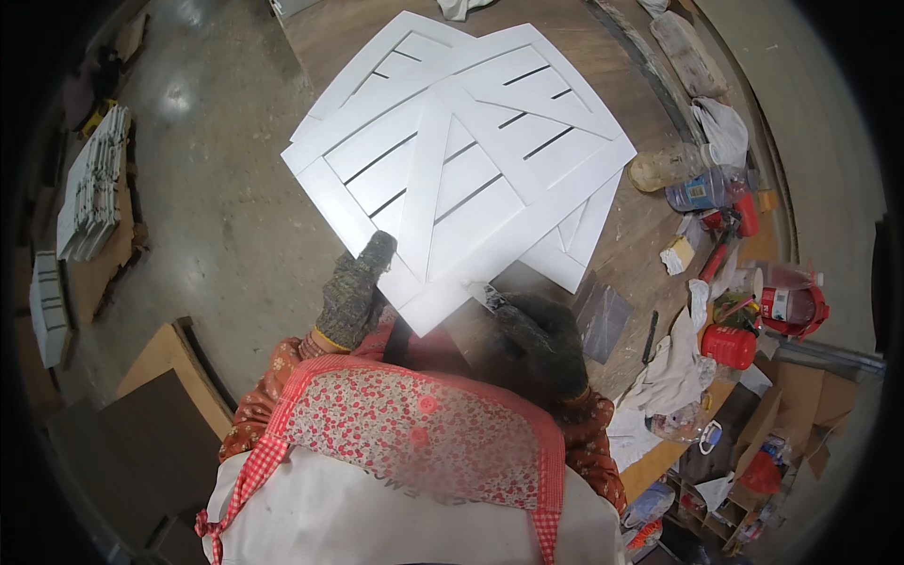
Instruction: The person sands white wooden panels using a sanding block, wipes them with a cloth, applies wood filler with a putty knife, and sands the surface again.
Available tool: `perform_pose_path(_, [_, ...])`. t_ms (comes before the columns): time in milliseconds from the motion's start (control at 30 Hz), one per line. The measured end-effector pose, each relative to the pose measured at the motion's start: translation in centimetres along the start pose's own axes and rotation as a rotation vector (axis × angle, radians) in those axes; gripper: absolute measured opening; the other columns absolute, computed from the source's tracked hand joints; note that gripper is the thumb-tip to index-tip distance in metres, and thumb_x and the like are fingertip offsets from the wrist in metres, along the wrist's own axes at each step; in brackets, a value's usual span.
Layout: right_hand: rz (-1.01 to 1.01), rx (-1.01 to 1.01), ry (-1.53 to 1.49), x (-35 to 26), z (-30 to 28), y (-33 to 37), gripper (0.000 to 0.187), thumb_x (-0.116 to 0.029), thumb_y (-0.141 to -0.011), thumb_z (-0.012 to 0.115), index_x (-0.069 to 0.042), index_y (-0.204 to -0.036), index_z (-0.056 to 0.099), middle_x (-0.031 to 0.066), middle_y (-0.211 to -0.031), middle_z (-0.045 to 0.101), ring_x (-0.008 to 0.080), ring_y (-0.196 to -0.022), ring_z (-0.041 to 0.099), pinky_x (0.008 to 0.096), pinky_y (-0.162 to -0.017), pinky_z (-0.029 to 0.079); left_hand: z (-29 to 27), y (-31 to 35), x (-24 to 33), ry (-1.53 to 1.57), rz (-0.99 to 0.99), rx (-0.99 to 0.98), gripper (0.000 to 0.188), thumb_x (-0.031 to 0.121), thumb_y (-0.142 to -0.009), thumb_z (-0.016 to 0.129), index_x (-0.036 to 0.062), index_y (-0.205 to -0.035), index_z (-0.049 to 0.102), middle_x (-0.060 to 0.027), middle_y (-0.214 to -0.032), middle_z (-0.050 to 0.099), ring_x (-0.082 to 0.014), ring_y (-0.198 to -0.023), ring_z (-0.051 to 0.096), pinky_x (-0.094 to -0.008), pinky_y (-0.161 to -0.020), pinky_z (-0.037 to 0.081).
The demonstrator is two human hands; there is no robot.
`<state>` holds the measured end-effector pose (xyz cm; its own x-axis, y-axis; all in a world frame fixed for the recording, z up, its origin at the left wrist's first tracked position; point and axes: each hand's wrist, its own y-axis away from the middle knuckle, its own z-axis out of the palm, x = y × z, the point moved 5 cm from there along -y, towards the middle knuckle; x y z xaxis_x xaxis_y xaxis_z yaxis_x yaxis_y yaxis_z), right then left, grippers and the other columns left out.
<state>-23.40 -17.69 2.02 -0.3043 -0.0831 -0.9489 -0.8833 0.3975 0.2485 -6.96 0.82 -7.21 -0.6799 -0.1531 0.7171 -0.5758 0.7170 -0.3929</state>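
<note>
A white slatted panel (363, 202) with a raised frame and diagonal braces lies tilted across my front, its near corner pointing at me. My left hand (354, 294), in a dark grey work glove, grips its near left edge, thumb on top and fingers hidden below. My right hand (537, 341), gloved too, is curled at the near right edge. Its fingertips meet the edge beside a small pale patch; whether they pinch the panel or a small thing is blurred. Under this panel lies a similar white panel (589, 226), turned at another angle and partly covered.
The brown workbench (621, 250) carries bottles (697, 191), rags (664, 367), a red container (728, 347) and a dark flat piece (603, 320) along its right side. Stacked white panels (92, 188) stand on the left floor. A cardboard box (800, 405) sits at lower right.
</note>
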Motion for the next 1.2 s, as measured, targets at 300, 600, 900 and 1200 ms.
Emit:
perform_pose_path(300, [-0.187, -0.076, 0.133, -0.5, 1.1, -1.2, 0.02, -0.005, -0.09, 0.061, 0.002, -0.108, 0.066, 0.0047, -0.071, 0.06, 0.0102, -0.062, 0.054, 0.0262, -0.057, 0.044, 0.9, 0.3, -4.2, 1.218, -0.723, 0.342, 0.049, 0.015, -0.093, 0.057, 0.0001, -0.138, 0.045, -0.0128, -0.123, 0.061, -0.0233, -0.109, 0.061, -0.0388, -0.094, 0.051])
perform_pose_path(600, [-0.582, -0.098, 0.697, -2.3, 3.2, -5.4, 0.033, -0.012, -0.079, 0.066, -0.003, -0.11, 0.062, 0.015, -0.086, 0.065, 0.0326, -0.069, 0.062, 0.0376, -0.062, 0.05, 1.6, -0.5, -4.4, 1.243, -0.832, 0.293, 0.04, 0.031, -0.1, 0.052, 0.0007, -0.127, 0.054, -0.0125, -0.117, 0.063, -0.0204, -0.106, 0.063, -0.0346, -0.09, 0.054])
perform_pose_path(900, [-0.562, -0.082, 0.854, -3.0, 5.1, -4.5, 0.03, -0.012, -0.082, 0.064, -0.002, -0.109, 0.057, 0.0119, -0.078, 0.062, 0.0293, -0.065, 0.061, 0.0405, -0.055, 0.047, 0.3, -1.6, -1.5, 1.504, -0.895, 0.248, 0.046, 0.035, -0.101, 0.051, 0.0011, -0.131, 0.051, -0.0124, -0.122, 0.061, -0.0216, -0.108, 0.062, -0.0359, -0.093, 0.053])
perform_pose_path(1200, [-0.551, 0.175, 1.391, -3.7, 6.5, -3.1, 0.017, -0.023, -0.094, 0.057, -0.007, -0.09, 0.059, 0.0061, -0.059, 0.054, 0.023, -0.05, 0.055, 0.0375, -0.043, 0.044, 1.1, 0.4, -4.6, 1.567, -0.731, 0.132, 0.056, 0.027, -0.095, 0.058, -0.002, -0.14, 0.041, -0.0183, -0.139, 0.048, -0.028, -0.127, 0.049, -0.0384, -0.105, 0.043])
